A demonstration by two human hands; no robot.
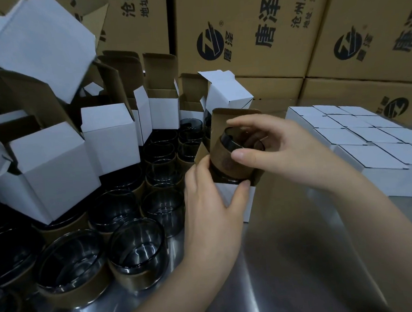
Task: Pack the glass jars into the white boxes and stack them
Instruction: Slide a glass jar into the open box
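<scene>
My right hand [280, 145] pinches the rim of a smoky glass jar with a brown band [225, 154], tilted halfway into the open white cardboard box [242, 199] gripped by my left hand [210, 199] on the steel desk [304, 258], more banded jars [133, 253] left of that box, closed white boxes [370, 144] right of it.

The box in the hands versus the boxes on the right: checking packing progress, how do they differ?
The box in the hands is open, flaps up, brown inside showing; the boxes on the right are closed, all white. The held box has a jar sticking out, pinched by the right hand while the left hand grips the box; the closed boxes hide their contents. It stands apart; they sit in tight rows. Both are white cardboard.
</scene>
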